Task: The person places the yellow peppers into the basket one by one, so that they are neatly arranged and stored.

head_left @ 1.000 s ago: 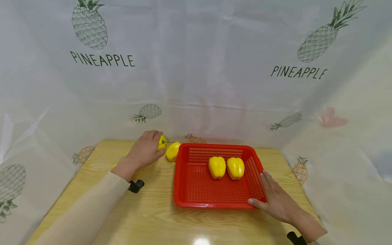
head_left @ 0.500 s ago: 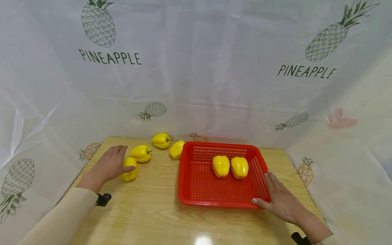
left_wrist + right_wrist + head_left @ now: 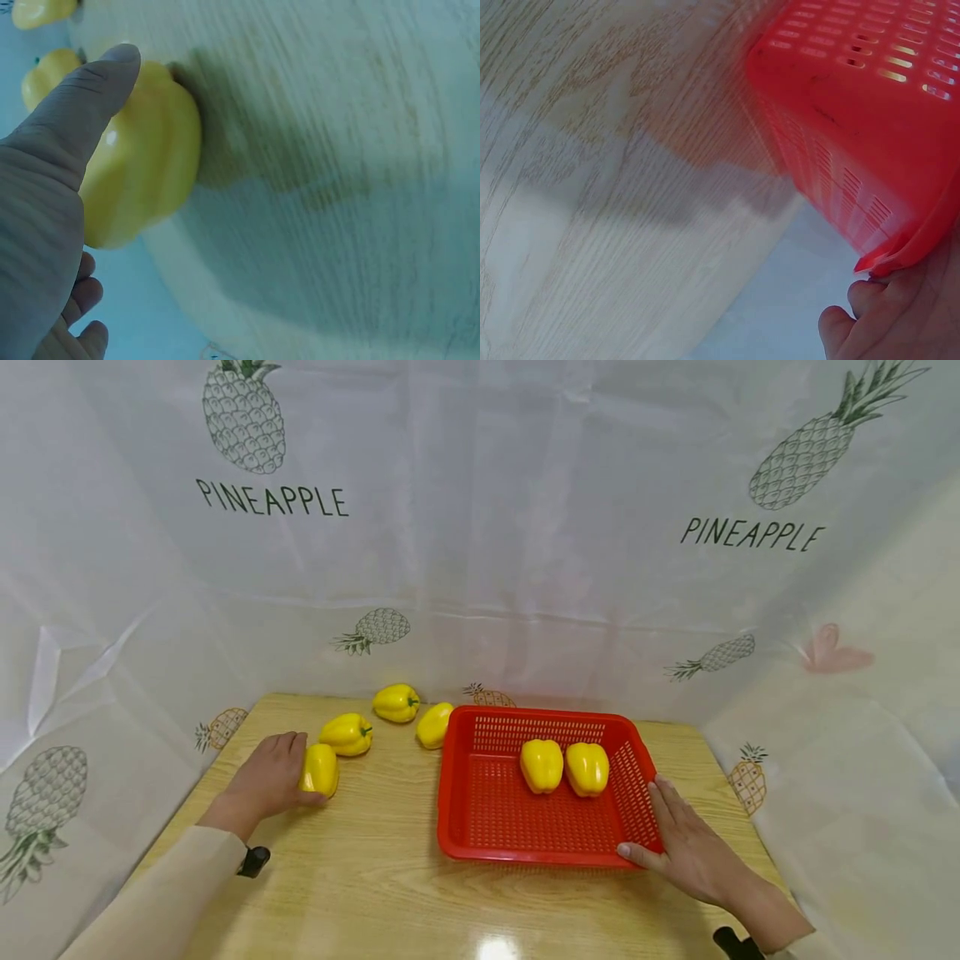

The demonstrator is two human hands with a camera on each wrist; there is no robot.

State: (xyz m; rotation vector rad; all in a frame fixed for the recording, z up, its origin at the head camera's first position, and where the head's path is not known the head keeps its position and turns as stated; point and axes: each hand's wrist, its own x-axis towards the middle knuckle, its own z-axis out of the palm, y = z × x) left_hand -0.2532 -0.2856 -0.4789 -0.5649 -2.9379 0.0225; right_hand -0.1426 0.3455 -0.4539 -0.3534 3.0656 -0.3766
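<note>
— What fills your feed?

— From my remote seat, the head camera shows a pale sheet point(image 3: 480, 485), printed with pineapples and the word "PINEAPPLE," behind a wood-grain tabletop point(image 3: 390, 868).

— And the largest item on it?

— I see a red basket point(image 3: 525, 857) with perforated walls, set toward the tabletop's far edge and closer to its right edge than its left.

— Where are the hands?

— On my right, the right hand point(image 3: 697, 856) rests against the basket, fingers outstretched at the right rim, thumb spread apart from them at the near right corner. Close to the tabletop's left edge, the left hand point(image 3: 266, 785) is clamped on a yellow pepper point(image 3: 321, 768), thumb on the near side, fingers toward the far side. My left wrist camera shows that thumb lying over the glossy skin.

— Other produce in the shot?

— Next to the clamped one, toward the tabletop's far left corner, lies a second pepper point(image 3: 347, 734), green stem pointing right. A third pepper point(image 3: 396, 702) sits by the far edge, and a fourth pepper point(image 3: 432, 727) just beside the basket's far left corner. Inside the basket, I count two more peppers point(image 3: 541, 767), close together, nearer its far wall.

— Smallest detail?

— A black band piece point(image 3: 255, 862) at the left wrist.
</note>
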